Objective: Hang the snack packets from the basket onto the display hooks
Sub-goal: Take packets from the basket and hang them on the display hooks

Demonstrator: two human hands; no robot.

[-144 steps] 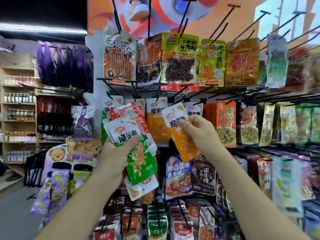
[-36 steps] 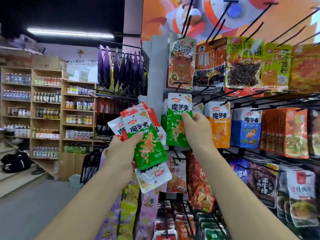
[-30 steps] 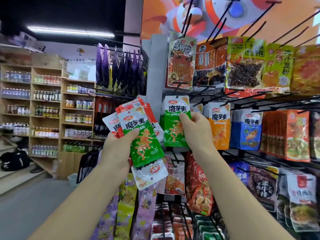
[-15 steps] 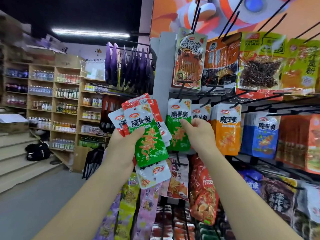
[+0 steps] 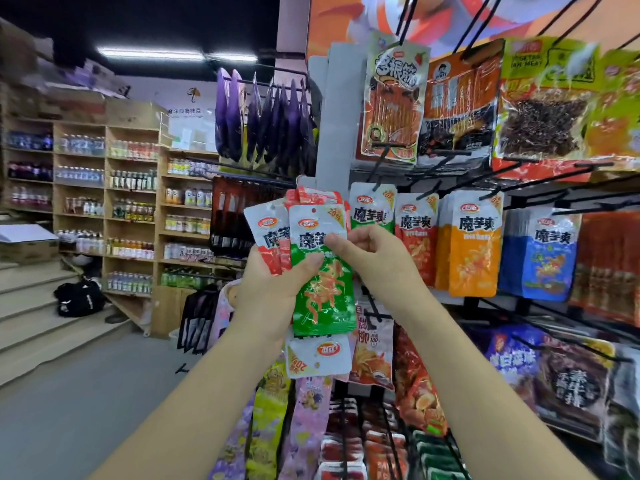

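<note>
My left hand (image 5: 273,289) grips a fan of several snack packets in front of the display rack. A green packet (image 5: 322,299) lies on top, with red ones (image 5: 273,251) behind it and an upside-down one (image 5: 318,355) sticking out below. My right hand (image 5: 374,261) pinches the top of that green packet. Just behind my hands, a green packet (image 5: 372,209) hangs on a display hook (image 5: 377,174), with a red packet (image 5: 415,233), an orange packet (image 5: 472,247) and a blue packet (image 5: 540,258) on hooks to its right. The basket is out of view.
Black hooks (image 5: 540,174) jut out from the rack toward me at several heights, loaded with other snacks above and below. Purple bags (image 5: 263,123) hang on the rack's left side. Wooden shelves of bottles (image 5: 128,209) and steps (image 5: 38,327) lie to the left, across grey floor.
My right hand left the green packet hanging on the hook and came back to the stack, pinching its top green packet. My view shifted slightly right.
</note>
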